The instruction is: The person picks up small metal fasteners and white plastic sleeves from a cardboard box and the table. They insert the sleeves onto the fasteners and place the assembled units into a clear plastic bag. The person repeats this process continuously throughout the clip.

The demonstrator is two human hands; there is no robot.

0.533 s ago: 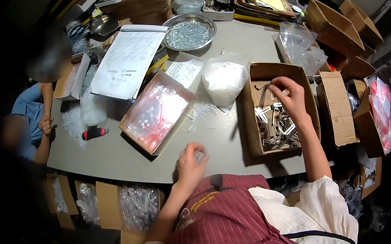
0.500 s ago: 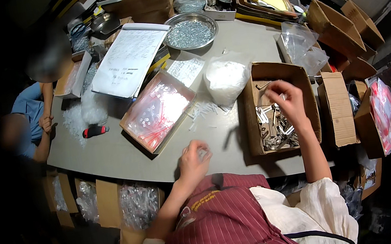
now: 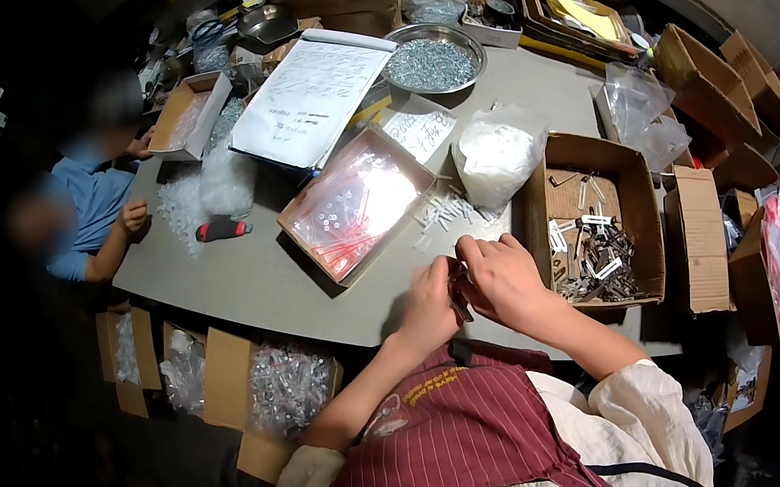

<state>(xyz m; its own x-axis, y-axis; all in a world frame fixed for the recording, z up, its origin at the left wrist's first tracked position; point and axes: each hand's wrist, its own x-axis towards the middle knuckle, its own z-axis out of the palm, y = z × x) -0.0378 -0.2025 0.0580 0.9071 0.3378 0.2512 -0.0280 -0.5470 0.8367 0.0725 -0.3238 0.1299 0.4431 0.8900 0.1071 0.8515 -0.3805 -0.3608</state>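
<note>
My left hand (image 3: pixel 427 300) and my right hand (image 3: pixel 506 278) meet over the table's near edge, fingers closed around a small dark metal part (image 3: pixel 460 295). The fingers hide much of it, and its exact kind cannot be made out. Just right of my right hand stands an open cardboard box (image 3: pixel 646 215) with a loose pile of small metal parts (image 3: pixel 604 257), some bright, some dark. Beyond my hands, short white sticks or tubes (image 3: pixel 446 215) lie scattered beside a clear bag of white pieces (image 3: pixel 498 159).
A shallow carton of small plastic bags (image 3: pixel 343 267) sits left of centre, near a red-and-black tool handle (image 3: pixel 223 230). Behind are a notepad (image 3: pixel 307 95) and a metal bowl of small shiny pieces (image 3: pixel 431 61). Cartons (image 3: pixel 702 237) crowd the right. A person in blue (image 3: pixel 97 207) is at the left.
My right hand has left the cardboard box and come to my left hand. Both now hold a dark metal part. The view has shifted, and the other person's hands have moved apart.
</note>
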